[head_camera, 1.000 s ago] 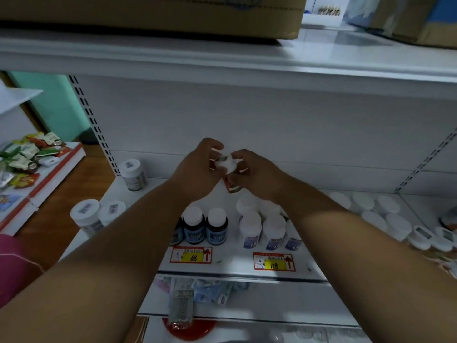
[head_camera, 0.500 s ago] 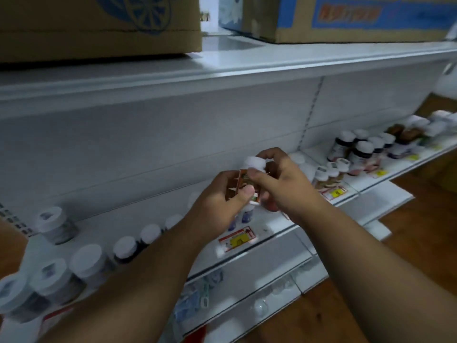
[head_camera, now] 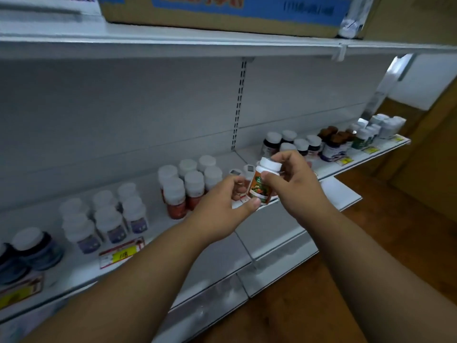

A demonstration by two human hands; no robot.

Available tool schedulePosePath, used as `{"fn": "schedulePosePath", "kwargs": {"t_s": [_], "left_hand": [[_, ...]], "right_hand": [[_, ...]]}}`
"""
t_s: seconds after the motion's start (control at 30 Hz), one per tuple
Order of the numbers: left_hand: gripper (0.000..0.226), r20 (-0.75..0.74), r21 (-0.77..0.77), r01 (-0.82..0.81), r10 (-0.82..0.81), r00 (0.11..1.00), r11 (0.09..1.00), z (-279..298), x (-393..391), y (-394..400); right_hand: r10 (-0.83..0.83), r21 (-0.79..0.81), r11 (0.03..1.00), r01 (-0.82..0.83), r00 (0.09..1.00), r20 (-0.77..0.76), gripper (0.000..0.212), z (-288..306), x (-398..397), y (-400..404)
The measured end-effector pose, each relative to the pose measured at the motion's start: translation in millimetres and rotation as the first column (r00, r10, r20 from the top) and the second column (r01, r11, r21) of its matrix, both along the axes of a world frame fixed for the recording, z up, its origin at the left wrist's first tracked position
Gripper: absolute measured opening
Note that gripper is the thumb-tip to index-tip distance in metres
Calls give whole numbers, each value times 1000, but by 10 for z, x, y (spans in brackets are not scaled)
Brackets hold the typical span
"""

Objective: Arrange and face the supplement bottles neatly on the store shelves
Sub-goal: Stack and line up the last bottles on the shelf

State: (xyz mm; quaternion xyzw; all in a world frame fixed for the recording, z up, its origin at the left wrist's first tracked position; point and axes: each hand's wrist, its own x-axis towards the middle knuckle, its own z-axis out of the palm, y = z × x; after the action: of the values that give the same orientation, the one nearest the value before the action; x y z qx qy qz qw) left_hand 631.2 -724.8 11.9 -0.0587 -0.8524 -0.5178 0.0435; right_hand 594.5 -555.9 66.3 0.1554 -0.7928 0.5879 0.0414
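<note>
I see a long white store shelf (head_camera: 81, 266) running from lower left up to the right, its pale back panel (head_camera: 123, 115) bare above the stock. On the shelf above it sits a cardboard box with a blue printed panel (head_camera: 222, 13). Brown wood flooring (head_camera: 309, 305) shows at lower right.

Along the shelf stand groups of white-capped bottles: dark blue ones (head_camera: 32, 251) at far left, then a cluster with purple labels (head_camera: 108, 216), then red-labelled bottles (head_camera: 184, 189) near the middle. Further right are dark bottles with white caps (head_camera: 291, 142), a few brown-capped ones (head_camera: 332, 141), and a white group (head_camera: 385, 125) at the far end. A yellow price tag reading 118 (head_camera: 122, 253) sits on the shelf edge below the purple cluster.

Both of my forearms reach in from the bottom. My left hand (head_camera: 220, 206) cups the base of an orange-and-green labelled supplement bottle (head_camera: 262, 185), thumb curled under it. My right hand (head_camera: 294, 179) pinches around its white cap (head_camera: 270, 164) and shoulder. The bottle is held upright, slightly tilted, in the air in front of the shelf edge, right of the red-labelled bottles, label facing me.
</note>
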Motion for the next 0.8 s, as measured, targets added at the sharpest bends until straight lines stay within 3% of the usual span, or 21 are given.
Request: {"fn": "schedulePosePath", "kwargs": {"t_s": [0.1,0.23,0.3,0.4,0.6,0.8], "left_hand": [[75,-31,-137,-95,91,995,986,-15,-172,193],[42,-211,-367,-296,231,950,882,-68,-368,280],[32,-274,-458,-333,226,935,824,-79,-484,308],[36,-277,-560,-313,182,943,767,-131,-628,395],[51,-219,-699,-334,255,942,633,-230,-808,515],[44,-221,-749,-418,401,889,515,-306,-947,707]], "right_hand": [[-13,55,998,16,998,-54,22,-64,-316,172],[-32,53,998,37,996,-87,17,-138,-796,176],[-44,62,997,51,993,-109,15,-161,-1046,127],[-2,96,995,16,990,-143,15,-180,-1341,21],[262,284,937,-201,945,-196,19,-225,-1945,-209],[639,494,704,-511,759,-125,13,-402,-2358,-412]]}}
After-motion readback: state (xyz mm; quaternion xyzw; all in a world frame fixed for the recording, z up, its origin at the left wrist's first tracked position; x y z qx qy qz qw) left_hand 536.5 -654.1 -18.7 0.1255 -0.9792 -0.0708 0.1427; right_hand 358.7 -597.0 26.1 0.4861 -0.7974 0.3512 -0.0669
